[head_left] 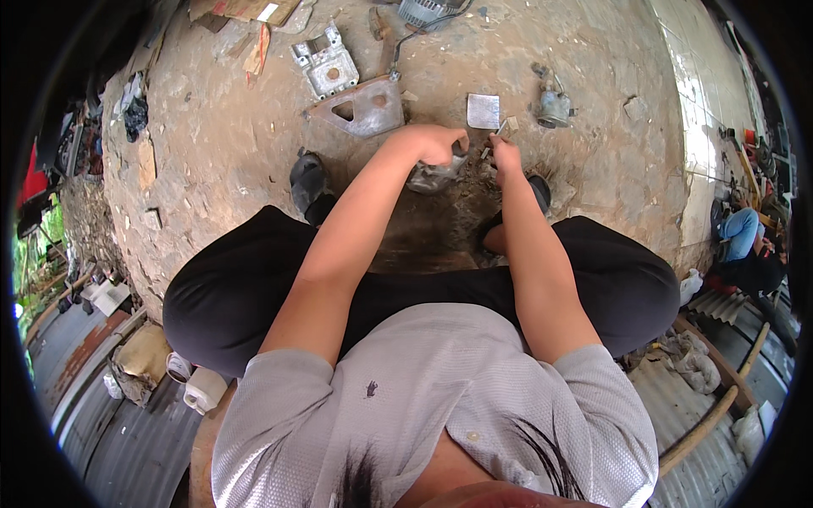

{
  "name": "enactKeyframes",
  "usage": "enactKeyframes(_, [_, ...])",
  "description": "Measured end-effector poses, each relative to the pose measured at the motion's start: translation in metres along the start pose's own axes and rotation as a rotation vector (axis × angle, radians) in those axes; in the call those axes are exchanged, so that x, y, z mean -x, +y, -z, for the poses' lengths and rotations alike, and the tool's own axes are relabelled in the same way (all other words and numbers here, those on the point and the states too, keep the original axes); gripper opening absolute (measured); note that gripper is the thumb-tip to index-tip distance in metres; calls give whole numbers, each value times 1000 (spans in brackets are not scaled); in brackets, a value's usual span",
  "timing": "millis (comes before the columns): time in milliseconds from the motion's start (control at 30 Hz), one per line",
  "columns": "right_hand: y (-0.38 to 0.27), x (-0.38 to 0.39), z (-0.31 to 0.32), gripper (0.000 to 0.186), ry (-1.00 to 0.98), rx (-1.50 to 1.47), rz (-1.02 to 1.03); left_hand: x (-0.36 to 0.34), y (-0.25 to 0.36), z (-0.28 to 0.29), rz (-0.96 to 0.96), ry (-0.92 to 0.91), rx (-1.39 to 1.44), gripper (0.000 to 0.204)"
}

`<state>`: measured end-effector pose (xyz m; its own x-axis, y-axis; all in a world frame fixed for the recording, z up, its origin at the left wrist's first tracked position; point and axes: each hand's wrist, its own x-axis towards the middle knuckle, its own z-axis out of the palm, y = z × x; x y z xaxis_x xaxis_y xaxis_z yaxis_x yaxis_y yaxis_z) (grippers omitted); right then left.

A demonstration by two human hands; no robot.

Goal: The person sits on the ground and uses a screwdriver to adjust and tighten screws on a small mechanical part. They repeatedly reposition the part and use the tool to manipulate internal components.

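Note:
My left hand is closed over a rounded grey metal part low on the ground between my feet; its fingers hide the upper side of the part. Just right of it, my right hand pinches a thin, pale stick-like thing, too small to make out its kind. Beyond that hand lies a light grey square sheet, with a small tan block close beside it. Dark, wet-looking dirt covers the ground under the metal part.
A flat metal bracket and a cast metal housing lie ahead on the left. A small metal engine part stands to the right. Far ahead is a grey slotted casing with a cable. Another person sits far right.

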<state>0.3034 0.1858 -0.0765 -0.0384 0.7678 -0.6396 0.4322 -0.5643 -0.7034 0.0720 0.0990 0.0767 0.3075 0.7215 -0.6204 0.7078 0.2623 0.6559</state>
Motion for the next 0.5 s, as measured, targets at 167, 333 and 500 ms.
enactKeyframes(167, [7,-26,-1,33,37,-151,-76,20,-42,1,-38,82,-177,85])
enactKeyframes(333, [8,-33,-21,33,25,-261,-84,57,-84,23,54,212,-118,64])
enactKeyframes(500, [8,-49,-28,34,134,-53,40,59,-65,10,136,334,-282,37])
